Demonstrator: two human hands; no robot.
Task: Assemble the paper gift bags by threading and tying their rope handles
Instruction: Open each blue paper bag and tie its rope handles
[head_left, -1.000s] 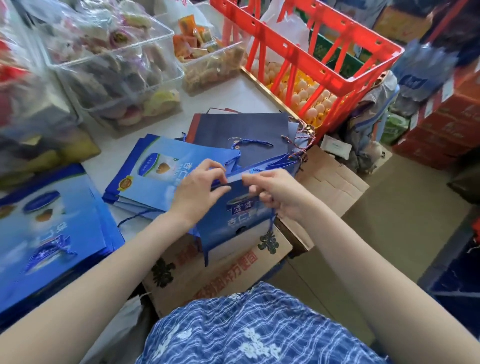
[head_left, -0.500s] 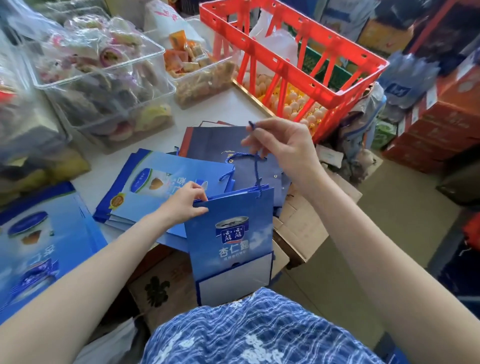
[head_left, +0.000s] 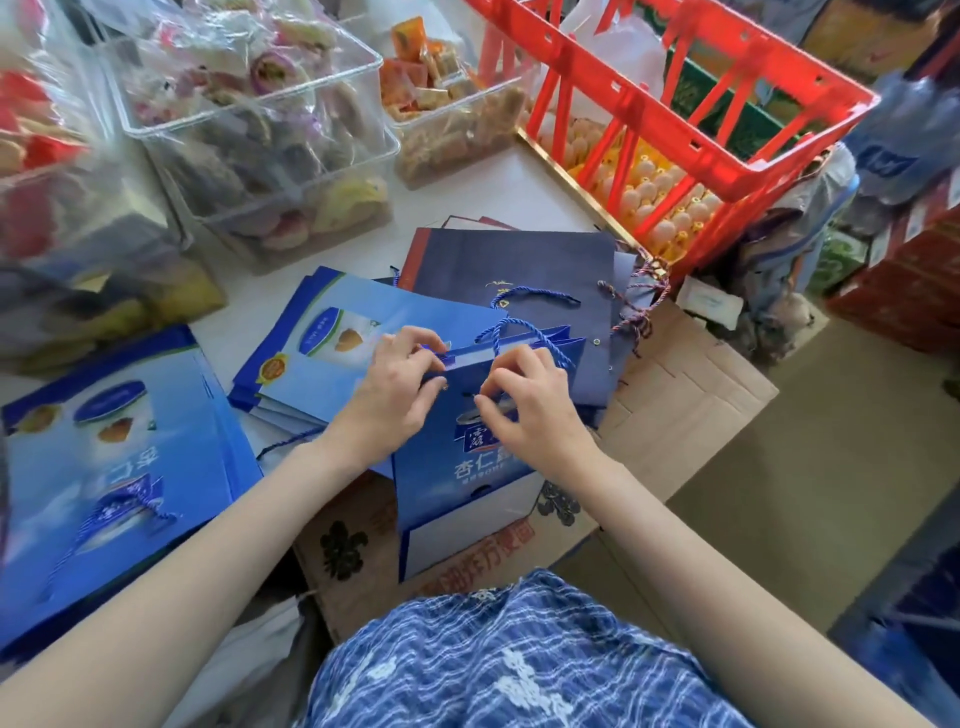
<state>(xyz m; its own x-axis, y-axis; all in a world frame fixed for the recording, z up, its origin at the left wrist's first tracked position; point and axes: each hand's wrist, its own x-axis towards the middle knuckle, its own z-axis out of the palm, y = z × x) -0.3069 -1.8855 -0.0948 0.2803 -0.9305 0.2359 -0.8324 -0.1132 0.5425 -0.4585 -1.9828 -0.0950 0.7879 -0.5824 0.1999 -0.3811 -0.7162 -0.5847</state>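
My left hand pinches the blue bag at its top edge, my right hand pinches the rope end just below. Lose that pinch and the rope may slip from its hole.

a person's left hand and right hand meet at the top edge of a blue paper gift bag held upright over a cardboard box. the left hand grips the bag's rim, and the right hand's fingertips pinch at the front near a hole. a blue rope handle arches above the rim. flat blue bags lie stacked on the white table, beside a dark navy bag. clear tubs of wrapped snacks and a red crate stand behind.
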